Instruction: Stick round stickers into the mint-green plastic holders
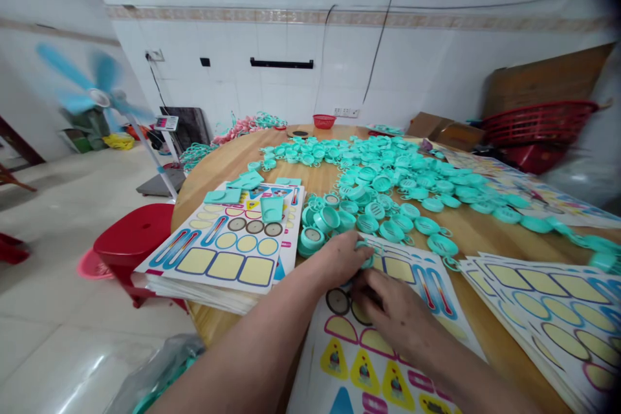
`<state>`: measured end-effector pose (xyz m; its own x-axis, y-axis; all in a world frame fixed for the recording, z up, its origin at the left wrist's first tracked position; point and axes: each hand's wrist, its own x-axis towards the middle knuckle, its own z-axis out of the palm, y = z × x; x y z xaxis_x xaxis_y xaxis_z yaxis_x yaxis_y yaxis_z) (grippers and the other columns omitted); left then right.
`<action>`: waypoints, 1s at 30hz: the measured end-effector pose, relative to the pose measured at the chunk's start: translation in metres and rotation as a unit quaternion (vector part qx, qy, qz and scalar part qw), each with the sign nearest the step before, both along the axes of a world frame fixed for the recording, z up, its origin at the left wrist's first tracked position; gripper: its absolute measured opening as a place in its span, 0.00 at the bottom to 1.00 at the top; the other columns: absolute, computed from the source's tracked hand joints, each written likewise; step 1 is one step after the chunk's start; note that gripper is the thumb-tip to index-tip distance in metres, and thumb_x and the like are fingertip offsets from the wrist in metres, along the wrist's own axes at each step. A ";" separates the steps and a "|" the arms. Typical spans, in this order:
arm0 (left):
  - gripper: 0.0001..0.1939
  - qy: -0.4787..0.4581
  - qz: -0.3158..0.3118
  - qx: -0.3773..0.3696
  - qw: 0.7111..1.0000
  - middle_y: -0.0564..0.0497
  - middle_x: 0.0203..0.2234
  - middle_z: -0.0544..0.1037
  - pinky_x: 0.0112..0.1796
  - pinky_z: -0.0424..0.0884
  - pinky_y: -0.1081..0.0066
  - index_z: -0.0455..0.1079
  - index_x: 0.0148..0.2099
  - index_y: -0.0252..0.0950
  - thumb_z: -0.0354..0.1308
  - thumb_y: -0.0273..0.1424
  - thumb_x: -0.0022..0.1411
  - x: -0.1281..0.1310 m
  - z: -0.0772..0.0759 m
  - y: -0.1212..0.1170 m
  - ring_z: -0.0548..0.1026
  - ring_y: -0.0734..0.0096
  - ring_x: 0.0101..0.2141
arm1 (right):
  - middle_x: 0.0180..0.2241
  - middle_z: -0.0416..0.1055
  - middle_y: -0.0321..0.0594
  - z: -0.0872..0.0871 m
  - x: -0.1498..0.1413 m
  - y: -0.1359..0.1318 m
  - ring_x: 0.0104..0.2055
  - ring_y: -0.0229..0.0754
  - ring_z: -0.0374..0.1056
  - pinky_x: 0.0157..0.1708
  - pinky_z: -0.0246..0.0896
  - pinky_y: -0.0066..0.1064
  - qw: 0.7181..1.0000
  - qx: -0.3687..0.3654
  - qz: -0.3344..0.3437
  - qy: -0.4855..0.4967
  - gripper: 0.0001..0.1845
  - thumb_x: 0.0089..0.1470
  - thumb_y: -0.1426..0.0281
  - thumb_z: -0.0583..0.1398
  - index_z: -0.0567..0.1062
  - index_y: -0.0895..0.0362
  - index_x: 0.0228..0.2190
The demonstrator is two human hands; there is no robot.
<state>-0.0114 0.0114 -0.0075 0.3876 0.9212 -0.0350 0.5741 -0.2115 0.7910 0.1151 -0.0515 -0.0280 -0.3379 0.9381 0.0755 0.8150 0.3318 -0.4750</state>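
Note:
My left hand [342,259] is curled around a small teal plastic piece [365,257] just above a sticker sheet [412,272] on the round wooden table [252,155]. My right hand [392,310] rests on that same sheet, fingers bent and pinched at a round dark sticker [337,301]; what the fingertips hold is hidden. A large spread of teal round plastic parts [388,187] covers the table beyond both hands.
A stack of sticker sheets [228,246] lies at the left with a teal cup [272,208] on it. More sheet stacks [548,297] lie at the right. A red stool [130,239], a fan [99,97], red baskets [538,123] and a cardboard box [436,126] surround the table.

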 end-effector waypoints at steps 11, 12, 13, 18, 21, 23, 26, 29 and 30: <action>0.11 0.028 -0.010 -0.008 1.000 0.42 0.39 0.74 0.42 0.65 0.67 0.68 0.42 0.33 0.50 0.34 0.61 0.003 0.005 -0.004 0.71 0.59 0.41 | 0.33 0.71 0.42 0.005 -0.005 -0.007 0.34 0.46 0.68 0.29 0.56 0.32 0.997 -0.055 -0.038 -0.023 0.07 0.52 0.73 0.50 0.67 0.54 0.30; 0.11 0.028 -0.010 -0.009 1.000 0.41 0.39 0.74 0.42 0.65 0.67 0.68 0.42 0.33 0.50 0.33 0.61 0.003 0.005 -0.004 0.71 0.59 0.42 | 0.33 0.72 0.40 0.004 -0.005 -0.007 0.34 0.46 0.68 0.28 0.56 0.31 0.997 -0.063 -0.044 -0.014 0.06 0.51 0.73 0.51 0.67 0.54 0.31; 0.11 0.028 -0.010 -0.009 1.000 0.41 0.39 0.74 0.42 0.65 0.67 0.68 0.43 0.33 0.50 0.33 0.61 0.003 0.005 -0.004 0.71 0.59 0.42 | 0.32 0.72 0.39 0.004 -0.005 -0.006 0.35 0.46 0.68 0.28 0.56 0.31 0.996 -0.067 -0.053 -0.005 0.06 0.51 0.72 0.52 0.68 0.53 0.31; 0.11 0.017 0.003 -0.013 1.000 0.40 0.38 0.74 0.42 0.64 0.65 0.68 0.42 0.31 0.50 0.32 0.60 0.003 0.006 -0.005 0.71 0.56 0.41 | 0.33 0.75 0.38 0.000 -0.009 -0.002 0.35 0.46 0.70 0.31 0.58 0.32 0.988 -0.094 -0.103 0.070 0.06 0.47 0.67 0.59 0.71 0.53 0.31; 0.11 0.001 0.015 -0.015 1.000 0.39 0.39 0.74 0.42 0.64 0.64 0.68 0.42 0.31 0.51 0.32 0.60 0.004 0.005 -0.005 0.70 0.55 0.42 | 0.28 0.73 0.37 -0.001 -0.008 0.000 0.31 0.43 0.69 0.29 0.58 0.31 0.978 -0.118 -0.116 0.129 0.05 0.45 0.67 0.59 0.70 0.54 0.27; 0.11 -0.016 0.017 -0.021 0.999 0.39 0.39 0.73 0.43 0.63 0.63 0.69 0.41 0.31 0.51 0.31 0.59 0.004 0.003 -0.003 0.70 0.55 0.42 | 0.25 0.70 0.35 0.002 -0.006 -0.001 0.28 0.40 0.66 0.26 0.57 0.28 0.967 -0.142 -0.098 0.189 0.05 0.46 0.66 0.58 0.68 0.54 0.25; 0.10 -0.056 0.021 -0.044 0.997 0.40 0.38 0.73 0.44 0.62 0.63 0.69 0.40 0.33 0.53 0.32 0.57 0.003 -0.001 0.001 0.69 0.56 0.42 | 0.21 0.63 0.32 0.010 -0.002 -0.006 0.24 0.35 0.60 0.22 0.52 0.25 0.948 -0.188 -0.076 0.244 0.10 0.47 0.64 0.58 0.64 0.55 0.22; 0.08 -0.125 0.028 -0.077 0.989 0.44 0.34 0.73 0.42 0.63 0.65 0.69 0.37 0.35 0.56 0.33 0.54 0.001 -0.007 0.004 0.69 0.58 0.40 | 0.19 0.57 0.29 0.023 0.003 -0.011 0.22 0.33 0.52 0.21 0.46 0.25 0.933 -0.219 -0.079 0.274 0.12 0.46 0.63 0.59 0.62 0.55 0.22; 0.08 -0.159 0.028 -0.088 0.983 0.45 0.33 0.73 0.41 0.64 0.66 0.68 0.36 0.35 0.57 0.33 0.53 0.001 -0.008 0.005 0.69 0.59 0.40 | 0.19 0.55 0.29 0.027 0.006 -0.012 0.22 0.33 0.51 0.21 0.45 0.25 0.929 -0.217 -0.081 0.288 0.12 0.46 0.63 0.60 0.63 0.55 0.22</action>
<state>-0.0105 0.0162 -0.0156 0.3537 0.9318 -0.0817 0.2988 -0.0298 0.9539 0.1212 -0.0639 -0.0013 -0.2103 0.9575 -0.1974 0.4069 -0.0979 -0.9082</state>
